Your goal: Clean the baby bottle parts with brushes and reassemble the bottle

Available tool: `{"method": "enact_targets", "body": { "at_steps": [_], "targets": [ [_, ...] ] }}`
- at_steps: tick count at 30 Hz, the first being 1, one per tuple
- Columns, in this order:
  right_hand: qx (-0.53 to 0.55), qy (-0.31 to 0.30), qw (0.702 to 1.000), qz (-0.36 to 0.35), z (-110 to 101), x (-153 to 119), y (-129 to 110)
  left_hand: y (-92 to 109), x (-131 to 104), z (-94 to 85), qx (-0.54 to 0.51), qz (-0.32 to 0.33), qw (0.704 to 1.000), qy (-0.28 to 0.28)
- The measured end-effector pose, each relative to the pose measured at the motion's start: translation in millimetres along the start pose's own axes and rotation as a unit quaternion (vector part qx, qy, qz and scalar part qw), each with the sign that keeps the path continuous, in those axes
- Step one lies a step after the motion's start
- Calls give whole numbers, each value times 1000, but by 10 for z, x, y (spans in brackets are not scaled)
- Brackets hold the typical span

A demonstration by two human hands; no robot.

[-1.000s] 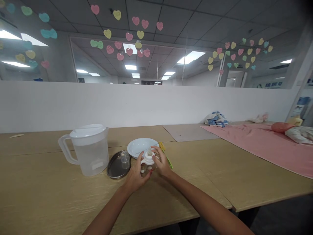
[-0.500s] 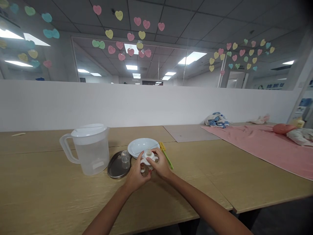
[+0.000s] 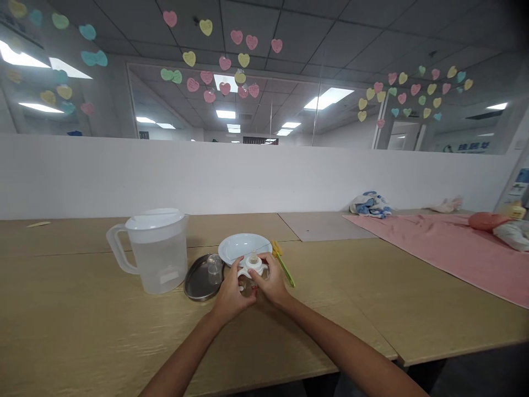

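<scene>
Between both my hands is a baby bottle [image 3: 253,266] with a white collar, side handles and a clear teat on top. My left hand [image 3: 232,290] grips it from the left, with fingers curled around the handle and body. From the right, my right hand [image 3: 273,282] closes on it, its thumb pressed against the white collar. Much of the bottle's body is hidden by my fingers. A clear cap [image 3: 214,268] stands on a metal tray [image 3: 198,285] just left of my hands. Behind them lies a white plate [image 3: 231,246].
A lidded clear pitcher [image 3: 163,262] stands at the left. A brush with a green handle [image 3: 286,270] and yellow head lies right of the plate. Further right are a pink cloth [image 3: 433,242], a bundled blue-and-white cloth [image 3: 371,205] and a doll [image 3: 487,221] near the edge.
The view has shifted slightly, so the surroundings sit a little further right. Both hands keep hold of the bottle, with hardly any change in their grip.
</scene>
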State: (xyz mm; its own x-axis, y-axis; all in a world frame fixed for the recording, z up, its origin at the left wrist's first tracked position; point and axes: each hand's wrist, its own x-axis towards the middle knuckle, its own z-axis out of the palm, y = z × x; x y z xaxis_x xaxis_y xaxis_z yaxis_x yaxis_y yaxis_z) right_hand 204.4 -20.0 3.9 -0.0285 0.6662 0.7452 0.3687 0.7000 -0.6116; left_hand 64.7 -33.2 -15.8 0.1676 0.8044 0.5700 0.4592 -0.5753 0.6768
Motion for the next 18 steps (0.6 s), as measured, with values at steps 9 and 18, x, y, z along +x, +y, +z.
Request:
{"method": "enact_targets", "body": {
  "at_steps": [9,18],
  "targets": [
    [-33,4,999,-33,4,-8,3,-97,8,-330,146,130,981,14],
    [-41,-4,999,-35,25,-32,51,-565,180,-653,276,3,945,173]
  ]
}}
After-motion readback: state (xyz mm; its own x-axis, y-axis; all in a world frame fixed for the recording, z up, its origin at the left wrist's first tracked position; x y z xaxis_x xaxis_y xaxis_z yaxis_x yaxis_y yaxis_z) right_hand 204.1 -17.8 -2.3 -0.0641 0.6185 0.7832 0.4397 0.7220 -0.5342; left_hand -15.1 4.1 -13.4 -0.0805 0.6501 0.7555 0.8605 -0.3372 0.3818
